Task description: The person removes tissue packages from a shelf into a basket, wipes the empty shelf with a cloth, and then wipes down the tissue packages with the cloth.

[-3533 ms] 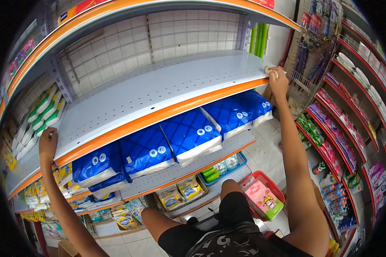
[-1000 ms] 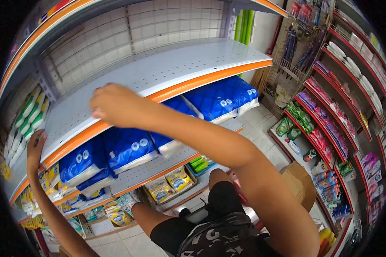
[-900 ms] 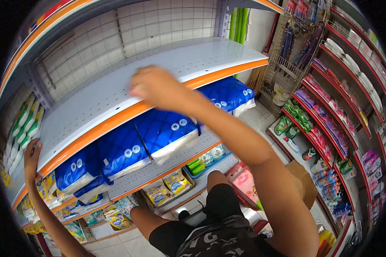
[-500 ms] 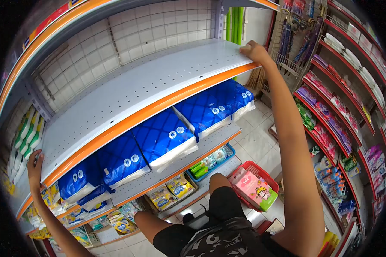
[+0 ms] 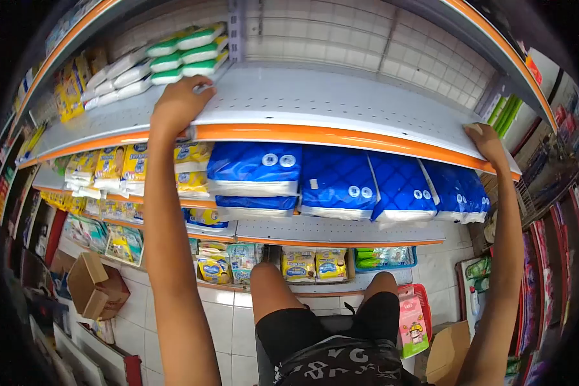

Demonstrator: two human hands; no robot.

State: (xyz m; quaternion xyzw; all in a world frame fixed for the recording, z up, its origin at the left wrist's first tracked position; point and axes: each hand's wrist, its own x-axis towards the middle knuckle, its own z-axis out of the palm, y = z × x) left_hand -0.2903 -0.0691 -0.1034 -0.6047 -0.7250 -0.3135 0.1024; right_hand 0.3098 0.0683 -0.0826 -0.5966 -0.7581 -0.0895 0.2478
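A grey perforated shelf board with an orange front strip spans the middle of the view. Near its left end, beside the joint with the neighbouring shelf, my left hand grips the front edge, fingers bent over the top. My right hand holds the front edge close to the right end. Just past my left hand lie stacked white-and-green packs. Below the board, large blue-and-white packs stand in a row, with yellow packs to their left. The undersides of both grips are hidden.
On the floor at the right, a red basket holds a pink-and-green pack. A cardboard box sits at lower left. A blue tray rests on the bottom shelf. An upper shelf overhangs at the right.
My view has swung left, so the shelf sits more level and more of the left-hand shelving shows. Both hands stay on the board's edge near its ends.
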